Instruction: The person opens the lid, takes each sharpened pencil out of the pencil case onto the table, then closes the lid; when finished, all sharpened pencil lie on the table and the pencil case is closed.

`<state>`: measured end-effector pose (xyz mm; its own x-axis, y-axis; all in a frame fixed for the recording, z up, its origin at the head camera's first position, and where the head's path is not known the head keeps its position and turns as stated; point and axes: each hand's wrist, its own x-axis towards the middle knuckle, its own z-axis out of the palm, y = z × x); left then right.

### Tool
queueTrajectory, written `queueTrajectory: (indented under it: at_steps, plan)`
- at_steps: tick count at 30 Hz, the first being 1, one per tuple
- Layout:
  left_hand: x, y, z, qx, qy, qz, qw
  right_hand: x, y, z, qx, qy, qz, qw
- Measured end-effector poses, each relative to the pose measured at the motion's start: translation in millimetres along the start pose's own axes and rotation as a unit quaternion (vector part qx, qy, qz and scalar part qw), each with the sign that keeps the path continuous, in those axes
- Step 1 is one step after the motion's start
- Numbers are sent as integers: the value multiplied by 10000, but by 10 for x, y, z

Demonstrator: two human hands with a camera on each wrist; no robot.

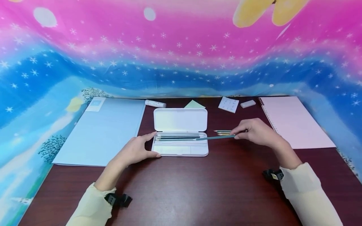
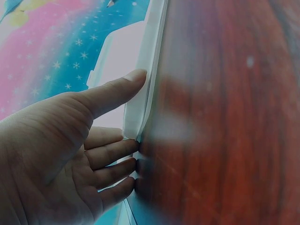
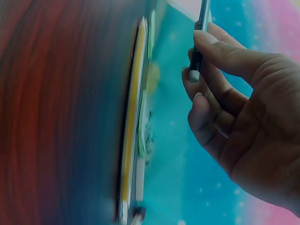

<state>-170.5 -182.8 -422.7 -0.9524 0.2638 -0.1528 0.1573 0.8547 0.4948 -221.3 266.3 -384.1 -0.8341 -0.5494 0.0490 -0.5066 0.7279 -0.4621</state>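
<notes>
Fingers of the right hand [image 1: 254, 131] pinch a teal pencil [image 1: 209, 137] over the open pencil case [image 1: 181, 150]; the left hand [image 1: 135, 150], spread, touches the case's left edge on the bare desk [image 1: 198, 188].

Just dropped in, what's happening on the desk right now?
A person steadies an open white plastic pencil case with the left hand at its left end. The right hand pinches a teal pencil by its eraser end, its tip over the case, where other pencils already lie. A few loose pencils lie on the dark wooden desk beside it.
</notes>
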Motion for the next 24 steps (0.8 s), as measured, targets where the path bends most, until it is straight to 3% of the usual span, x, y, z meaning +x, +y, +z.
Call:
queueTrajectory:
  at_steps: [13, 18, 24]
  plan:
    - [2, -19, 11, -10, 58, 38, 10000, -339, 415, -136, -147, 272, 392, 9988]
    - [-5, -27, 14, -34, 65, 50, 10000, -391, 515, -180, -273, 117, 850, 9959]
    - [-1, -23, 11, -61, 61, 51, 10000, -381, 574, -171, -409, -107, 1101, 9930]
